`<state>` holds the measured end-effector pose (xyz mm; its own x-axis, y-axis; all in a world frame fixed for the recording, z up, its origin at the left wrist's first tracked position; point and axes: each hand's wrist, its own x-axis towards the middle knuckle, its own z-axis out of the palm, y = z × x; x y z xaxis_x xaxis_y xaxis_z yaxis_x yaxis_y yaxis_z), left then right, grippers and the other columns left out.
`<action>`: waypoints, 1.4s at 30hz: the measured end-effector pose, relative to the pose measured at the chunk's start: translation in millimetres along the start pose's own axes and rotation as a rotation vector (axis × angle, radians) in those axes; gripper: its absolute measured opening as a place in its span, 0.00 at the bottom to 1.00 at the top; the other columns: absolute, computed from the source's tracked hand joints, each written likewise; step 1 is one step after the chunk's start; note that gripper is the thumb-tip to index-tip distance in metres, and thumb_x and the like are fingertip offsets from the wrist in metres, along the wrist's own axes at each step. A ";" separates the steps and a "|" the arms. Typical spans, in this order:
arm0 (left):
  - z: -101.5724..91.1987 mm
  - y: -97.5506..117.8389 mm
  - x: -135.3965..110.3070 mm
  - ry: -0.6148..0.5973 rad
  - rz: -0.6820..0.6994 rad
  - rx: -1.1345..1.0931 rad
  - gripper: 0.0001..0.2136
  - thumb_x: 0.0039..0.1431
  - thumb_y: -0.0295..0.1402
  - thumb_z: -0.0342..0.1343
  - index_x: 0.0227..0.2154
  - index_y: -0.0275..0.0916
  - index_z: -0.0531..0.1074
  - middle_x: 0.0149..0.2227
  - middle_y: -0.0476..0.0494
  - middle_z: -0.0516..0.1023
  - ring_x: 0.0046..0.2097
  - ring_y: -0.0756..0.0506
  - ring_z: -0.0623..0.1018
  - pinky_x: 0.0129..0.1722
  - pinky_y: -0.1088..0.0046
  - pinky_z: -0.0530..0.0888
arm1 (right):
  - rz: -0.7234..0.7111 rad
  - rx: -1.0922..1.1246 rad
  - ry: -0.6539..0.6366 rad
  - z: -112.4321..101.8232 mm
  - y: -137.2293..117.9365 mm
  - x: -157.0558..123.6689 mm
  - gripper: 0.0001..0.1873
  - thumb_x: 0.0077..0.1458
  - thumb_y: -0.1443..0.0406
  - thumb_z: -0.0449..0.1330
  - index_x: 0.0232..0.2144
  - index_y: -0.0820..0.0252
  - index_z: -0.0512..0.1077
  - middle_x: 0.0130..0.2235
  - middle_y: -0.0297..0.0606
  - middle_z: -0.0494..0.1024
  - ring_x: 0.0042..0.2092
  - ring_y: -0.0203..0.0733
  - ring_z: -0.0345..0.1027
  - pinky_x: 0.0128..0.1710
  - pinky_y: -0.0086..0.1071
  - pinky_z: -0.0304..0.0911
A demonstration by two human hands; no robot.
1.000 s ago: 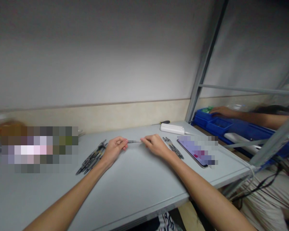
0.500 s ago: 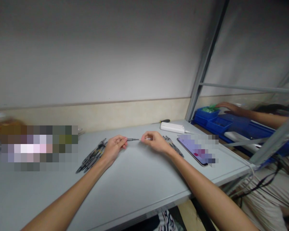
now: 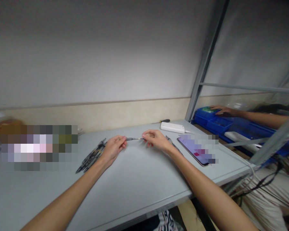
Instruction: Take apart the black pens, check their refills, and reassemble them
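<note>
My left hand (image 3: 113, 149) is closed round one end of a thin dark pen (image 3: 134, 139) held just above the grey table (image 3: 135, 183). My right hand (image 3: 156, 141) pinches the pen's other end, fingers curled. A pile of several dark pens (image 3: 91, 157) lies just left of my left hand. A few more pens (image 3: 172, 144) lie to the right of my right hand, partly hidden by it.
A phone (image 3: 195, 150) lies face up right of the pens, with a white device (image 3: 172, 128) and a small screwdriver (image 3: 162, 121) behind it by the wall. Beyond a metal frame post (image 3: 202, 73), another person's hand (image 3: 221, 111) rests on blue bins (image 3: 214, 120).
My right hand has shifted slightly left along the pen toward my left hand. The other person's hand at the blue bins has moved a little.
</note>
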<state>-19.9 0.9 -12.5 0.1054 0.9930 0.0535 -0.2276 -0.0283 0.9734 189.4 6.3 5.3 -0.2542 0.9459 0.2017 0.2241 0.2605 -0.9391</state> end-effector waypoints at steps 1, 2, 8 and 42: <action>0.1 0.6 -0.4 0.005 -0.002 -0.006 0.14 0.40 0.38 0.64 0.22 0.33 0.68 0.19 0.52 0.69 0.23 0.56 0.67 0.27 0.79 0.65 | 0.022 0.010 -0.002 -0.1 0.0 0.4 0.15 0.48 0.56 0.59 0.29 0.64 0.71 0.23 0.33 0.72 0.20 0.30 0.62 0.19 0.24 0.56; 0.1 1.2 -0.8 0.010 -0.001 -0.013 0.14 0.40 0.38 0.64 0.22 0.33 0.68 0.20 0.52 0.69 0.23 0.56 0.67 0.27 0.79 0.65 | 0.031 0.026 0.005 -0.2 0.0 0.9 0.14 0.48 0.57 0.59 0.27 0.64 0.71 0.22 0.33 0.72 0.20 0.30 0.61 0.19 0.24 0.56; 0.6 2.3 -0.4 0.023 -0.014 -0.085 0.11 0.39 0.32 0.63 0.27 0.32 0.71 0.24 0.47 0.73 0.26 0.54 0.70 0.31 0.77 0.68 | -0.016 0.195 0.117 -1.0 -0.6 2.6 0.14 0.37 0.60 0.66 0.27 0.63 0.71 0.22 0.31 0.71 0.22 0.31 0.62 0.23 0.27 0.61; -21.0 -1.9 13.3 0.165 0.282 0.366 0.19 0.53 0.47 0.50 0.17 0.37 0.64 0.15 0.53 0.62 0.20 0.53 0.62 0.23 0.76 0.60 | -0.138 0.263 0.321 -15.3 3.3 6.8 0.11 0.34 0.67 0.64 0.26 0.62 0.70 0.30 0.34 0.73 0.30 0.35 0.67 0.35 0.34 0.66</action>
<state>-38.4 16.6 -18.3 -0.0733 0.9450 0.3187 0.1337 -0.3073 0.9422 202.8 16.6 7.9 0.0498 0.9288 0.3672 -0.0489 0.3695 -0.9279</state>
